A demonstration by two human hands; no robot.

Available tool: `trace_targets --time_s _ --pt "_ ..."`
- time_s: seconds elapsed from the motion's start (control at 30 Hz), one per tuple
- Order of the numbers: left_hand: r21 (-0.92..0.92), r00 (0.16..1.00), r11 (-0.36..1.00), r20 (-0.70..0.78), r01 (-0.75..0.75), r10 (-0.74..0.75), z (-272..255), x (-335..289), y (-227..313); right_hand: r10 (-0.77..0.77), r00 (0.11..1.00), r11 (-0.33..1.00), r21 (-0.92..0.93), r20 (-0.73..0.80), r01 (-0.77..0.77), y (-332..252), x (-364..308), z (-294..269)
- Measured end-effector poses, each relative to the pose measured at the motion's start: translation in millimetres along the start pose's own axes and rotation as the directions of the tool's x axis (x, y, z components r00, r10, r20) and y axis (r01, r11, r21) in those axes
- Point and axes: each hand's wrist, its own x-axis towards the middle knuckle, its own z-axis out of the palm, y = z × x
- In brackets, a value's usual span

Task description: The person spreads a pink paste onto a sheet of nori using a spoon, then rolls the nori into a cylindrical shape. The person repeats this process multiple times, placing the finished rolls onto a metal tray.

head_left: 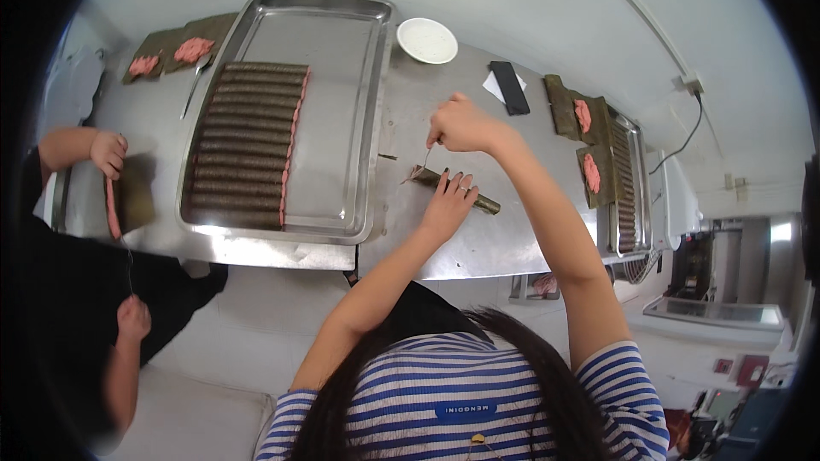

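Note:
A dark green seaweed roll (485, 204) lies slantwise on the steel table in front of me. My left hand (448, 206) rests over its middle, fingers curved across it and holding it against the table. Above the roll's left end, my right hand (465, 125) is closed around a thin metal utensil (427, 154), which points down to that end. Some pinkish filling (412, 177) shows there; the utensil's tip is too small to make out. A small dark scrap of seaweed (388, 157) lies left of the roll.
Left stands a large steel tray (377, 119) with a row of seaweed rolls (248, 145). A white bowl (427, 40) and a black flat object (510, 88) sit farther back. Seaweed sheets with pink filling (591, 172) lie right. A co-worker's hand (108, 154) holds a sheet at far left.

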Motion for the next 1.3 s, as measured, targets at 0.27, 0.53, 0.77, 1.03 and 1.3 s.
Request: trace_targets --time_s 0.27,0.53,0.77,1.03,1.3 --pt "-0.122 0.991 0.992 0.125 -0.027 0.043 -32.4 0.6 -14.9 0.655 0.733 0.443 0.879 -0.183 -0.177 59.0 -203.5 80.9" --pt "-0.021 0.923 0.997 0.376 -0.081 0.083 -71.0 24.4 -68.9 0.993 -0.115 -0.029 0.999 0.025 -0.038 93.4 -358.4 235.1" --pt "0.021 0.879 0.995 0.471 -0.100 0.078 -74.5 48.3 -68.7 0.846 -0.528 -0.206 0.959 0.075 -0.195 179.1 -388.3 332.7" --pt "0.171 0.839 0.985 0.541 -0.033 -0.065 -84.1 49.0 -67.0 0.878 -0.436 -0.154 0.750 -0.194 -0.643 182.4 -362.0 302.2" --pt "0.266 0.811 0.964 0.562 0.011 -0.165 -81.5 55.1 -52.8 0.628 0.606 0.655 0.753 -0.489 -0.071 60.8 -202.2 237.5"
